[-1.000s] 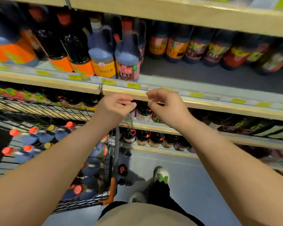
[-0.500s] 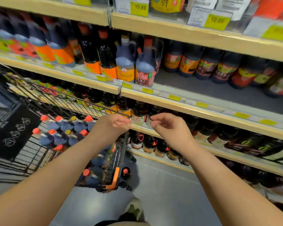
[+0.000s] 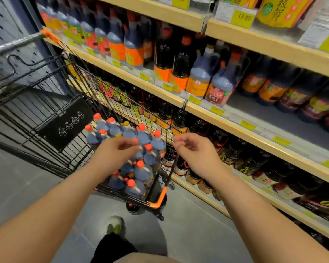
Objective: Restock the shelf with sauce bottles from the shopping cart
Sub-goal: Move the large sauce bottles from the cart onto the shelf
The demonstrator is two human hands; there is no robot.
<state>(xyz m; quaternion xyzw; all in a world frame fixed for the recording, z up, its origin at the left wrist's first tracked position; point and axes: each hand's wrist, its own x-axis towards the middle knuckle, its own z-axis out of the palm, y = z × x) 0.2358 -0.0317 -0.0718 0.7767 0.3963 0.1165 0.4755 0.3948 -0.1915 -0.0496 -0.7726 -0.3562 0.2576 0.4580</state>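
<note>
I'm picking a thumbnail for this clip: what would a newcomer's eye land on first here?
First, the cluster of blue sauce bottles with orange-red caps packed into the shopping cart at centre-left. Right over them hover the left grip and, by the cart's rim, the right grip, both empty. Then the shelf on the right, lined with dark bottles under yellow price tags.

sauce bottles (image 3: 141,173): dark, orange-capped | upright in shopping cart (image 3: 160,199) | beside shelf (image 3: 235,128)
</note>
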